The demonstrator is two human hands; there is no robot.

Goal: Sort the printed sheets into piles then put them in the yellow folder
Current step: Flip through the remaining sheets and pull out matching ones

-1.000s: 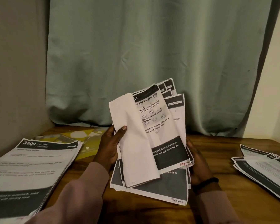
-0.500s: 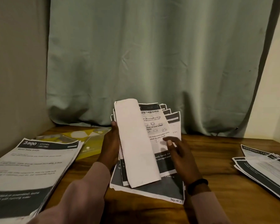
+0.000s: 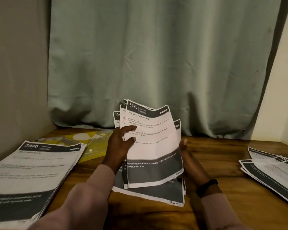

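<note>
Paper sheaf (image 3: 154, 146) clamped between left hand (image 3: 119, 146) and right hand (image 3: 188, 156).

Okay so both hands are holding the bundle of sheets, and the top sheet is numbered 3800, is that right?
Not quite. In the head view the left hand and right hand do hold the bundle, but its top sheet reads 1670. The 3800 sheet tops the left pile on the table.
</note>
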